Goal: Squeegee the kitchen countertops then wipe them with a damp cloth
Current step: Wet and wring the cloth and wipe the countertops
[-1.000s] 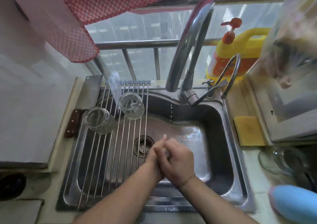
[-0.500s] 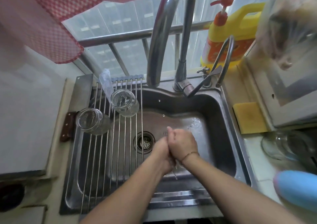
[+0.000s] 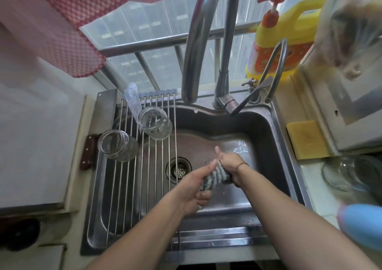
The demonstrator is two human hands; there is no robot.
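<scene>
Over the steel sink (image 3: 275,145) both my hands hold a grey and white striped cloth (image 3: 216,176), rolled into a twisted bundle. My left hand (image 3: 194,191) grips its near end, fingers curled round it. My right hand (image 3: 228,162) grips the far end, thumb sticking up, a thin bracelet on the wrist. The cloth's middle shows between the two hands; its ends are hidden inside my fists. The tall tap spout (image 3: 198,42) arches above the basin, and no water runs from it.
A roll-up wire rack (image 3: 144,187) covers the sink's left half and carries two glass jars (image 3: 155,123) (image 3: 116,144). A yellow sponge (image 3: 306,139), a yellow soap bottle (image 3: 285,36), a glass bowl (image 3: 351,172) and a blue object (image 3: 363,222) sit on the right.
My hands were clasped tight together over the basin; now they have pulled apart and the twisted striped cloth shows between them. The camera view has tilted closer to the sink.
</scene>
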